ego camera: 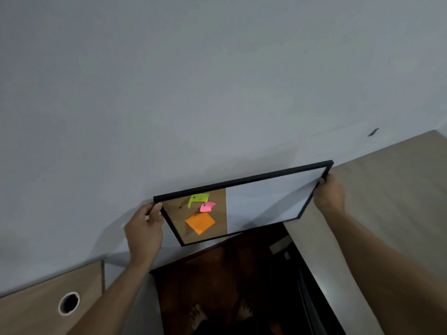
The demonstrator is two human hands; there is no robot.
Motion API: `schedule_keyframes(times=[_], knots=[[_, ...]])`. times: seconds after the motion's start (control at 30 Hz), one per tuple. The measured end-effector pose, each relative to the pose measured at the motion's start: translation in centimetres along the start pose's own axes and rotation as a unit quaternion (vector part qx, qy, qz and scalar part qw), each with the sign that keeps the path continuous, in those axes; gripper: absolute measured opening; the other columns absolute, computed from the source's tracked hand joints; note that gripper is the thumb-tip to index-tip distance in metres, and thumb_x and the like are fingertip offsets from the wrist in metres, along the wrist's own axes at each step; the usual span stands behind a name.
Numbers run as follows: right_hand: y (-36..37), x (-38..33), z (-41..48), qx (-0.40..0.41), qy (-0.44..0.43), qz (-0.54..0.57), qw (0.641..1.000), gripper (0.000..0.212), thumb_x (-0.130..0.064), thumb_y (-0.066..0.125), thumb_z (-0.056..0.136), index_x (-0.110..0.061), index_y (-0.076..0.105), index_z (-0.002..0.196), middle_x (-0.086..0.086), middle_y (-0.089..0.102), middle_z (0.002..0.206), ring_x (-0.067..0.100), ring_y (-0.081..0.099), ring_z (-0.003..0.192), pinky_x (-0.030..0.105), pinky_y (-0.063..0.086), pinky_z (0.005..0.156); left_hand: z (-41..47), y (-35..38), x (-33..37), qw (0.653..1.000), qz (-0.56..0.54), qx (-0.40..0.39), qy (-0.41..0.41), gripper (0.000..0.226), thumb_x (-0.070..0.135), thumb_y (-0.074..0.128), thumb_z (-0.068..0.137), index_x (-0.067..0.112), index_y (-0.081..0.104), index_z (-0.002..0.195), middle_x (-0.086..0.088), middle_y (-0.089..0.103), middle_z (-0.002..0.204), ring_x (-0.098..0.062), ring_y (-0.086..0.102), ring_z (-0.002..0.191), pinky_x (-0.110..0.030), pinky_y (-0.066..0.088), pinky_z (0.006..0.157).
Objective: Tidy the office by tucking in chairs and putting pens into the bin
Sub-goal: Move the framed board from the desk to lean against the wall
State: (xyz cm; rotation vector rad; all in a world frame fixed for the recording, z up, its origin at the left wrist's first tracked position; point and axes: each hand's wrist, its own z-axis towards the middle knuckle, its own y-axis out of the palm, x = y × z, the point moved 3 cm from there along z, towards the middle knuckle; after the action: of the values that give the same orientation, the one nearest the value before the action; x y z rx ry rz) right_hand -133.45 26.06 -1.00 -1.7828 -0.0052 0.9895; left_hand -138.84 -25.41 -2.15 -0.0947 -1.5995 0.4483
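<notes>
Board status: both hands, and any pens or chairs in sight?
Left hand grips board at left edge, right hand at right corner. Board tilted at wall. No pens, chairs, bin visible.

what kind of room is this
Likely an office or study. The left hand and right hand hold a black-framed board, half cork, half whiteboard, with pinned sticky notes, near a plain wall. A wooden desk at lower left has a round cable hole.

The left arm (116, 293) and the right arm (387, 262) are bare all the way to the edge of the picture. The left hand (145, 229) and the right hand (329, 195) are bare too. Far below, a bare left foot (197, 316) and right foot (244, 310) show dimly, toes spread.
</notes>
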Motion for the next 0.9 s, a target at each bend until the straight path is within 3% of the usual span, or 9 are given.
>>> schedule_keyframes(times=[0.2,0.33,0.43,0.53,0.6,0.67,0.77,0.83,0.9], knots=[[1.2,-3.6,3.9,-0.089,-0.032,-0.023,0.995,0.033,-0.015,0.039,0.108,0.001,0.059,0.129,0.027,0.067,0.124,0.044,0.064,0.105,0.038,0.043,0.079,1.9,1.6,0.6,0.999,0.012,0.035,-0.031,0.022,0.042,0.066,0.104,0.025,0.08,0.103,0.016,0.079,0.083,-0.015,0.081,0.081,-0.044,0.067,0.089],[1.5,-5.6,5.8,-0.114,-0.048,-0.023,0.992,0.033,-0.017,0.041,0.109,0.004,0.058,0.127,0.027,0.066,0.124,0.041,0.062,0.106,0.038,0.041,0.08,2.1,2.1,0.6,0.998,-0.005,0.039,-0.049,0.026,0.04,0.066,0.105,0.018,0.079,0.11,0.015,0.079,0.09,-0.02,0.083,0.087,-0.033,0.067,0.088],[1.5,-6.4,6.6,-0.13,-0.046,-0.016,0.99,0.032,-0.019,0.042,0.108,0.006,0.056,0.124,0.028,0.064,0.124,0.033,0.054,0.096,0.037,0.041,0.079,1.7,2.5,1.0,0.997,-0.011,0.049,-0.052,0.025,0.042,0.065,0.105,0.021,0.079,0.11,0.015,0.079,0.095,-0.019,0.083,0.086,-0.011,0.061,0.076],[1.4,-6.0,6.3,-0.148,-0.038,-0.009,0.988,0.033,-0.02,0.044,0.107,0.005,0.048,0.129,0.024,0.062,0.12,0.036,0.059,0.102,0.038,0.041,0.081,1.1,2.9,1.8,0.997,-0.031,0.05,-0.053,0.02,0.043,0.065,0.105,0.027,0.078,0.108,0.017,0.079,0.091,-0.016,0.082,0.085,-0.015,0.061,0.077],[1.9,-5.6,5.1,-0.18,-0.036,0.002,0.983,0.042,-0.029,0.046,0.105,0.002,0.047,0.134,0.017,0.06,0.112,0.032,0.061,0.1,0.039,0.043,0.085,0.8,3.4,2.2,0.996,-0.049,0.047,-0.058,0.02,0.043,0.067,0.104,0.027,0.078,0.109,0.018,0.079,0.092,-0.014,0.082,0.085,-0.009,0.059,0.074],[3.0,-5.5,3.4,-0.221,-0.033,0.013,0.975,0.062,-0.043,0.044,0.108,0.006,0.045,0.146,0.022,0.063,0.13,0.036,0.063,0.12,0.044,0.048,0.1,0.5,4.3,2.6,0.997,-0.05,0.031,-0.058,0.015,0.044,0.067,0.104,0.034,0.078,0.104,0.02,0.08,0.092,-0.01,0.082,0.085,-0.005,0.057,0.073],[4.6,-5.3,0.8,-0.255,0.008,0.07,0.964,0.082,-0.057,0.03,0.111,-0.005,0.006,0.17,0.018,0.028,0.173,0.036,0.031,0.16,0.046,0.028,0.128,0.1,6.0,3.3,0.999,-0.025,0.006,-0.035,0.013,0.047,0.066,0.104,0.043,0.075,0.095,0.025,0.078,0.092,-0.01,0.082,0.083,-0.015,0.061,0.078],[5.6,-5.0,-0.4,-0.261,0.04,0.14,0.954,0.082,-0.06,0.029,0.11,-0.009,0.006,0.171,0.016,0.021,0.176,0.035,0.029,0.161,0.049,0.026,0.132,-0.1,7.1,3.5,1.0,-0.012,-0.008,-0.022,0.017,0.05,0.064,0.104,0.051,0.073,0.091,0.019,0.079,0.09,-0.015,0.081,0.087,-0.033,0.063,0.088],[6.4,-5.1,-1.6,-0.274,0.065,0.195,0.94,0.079,-0.058,0.029,0.111,-0.01,0.012,0.17,0.018,0.027,0.174,0.036,0.041,0.154,0.052,0.035,0.128,-0.2,8.0,3.7,1.0,-0.01,-0.023,-0.013,0.016,0.054,0.06,0.105,0.05,0.073,0.096,0.012,0.079,0.092,-0.019,0.081,0.091,-0.046,0.063,0.094]])
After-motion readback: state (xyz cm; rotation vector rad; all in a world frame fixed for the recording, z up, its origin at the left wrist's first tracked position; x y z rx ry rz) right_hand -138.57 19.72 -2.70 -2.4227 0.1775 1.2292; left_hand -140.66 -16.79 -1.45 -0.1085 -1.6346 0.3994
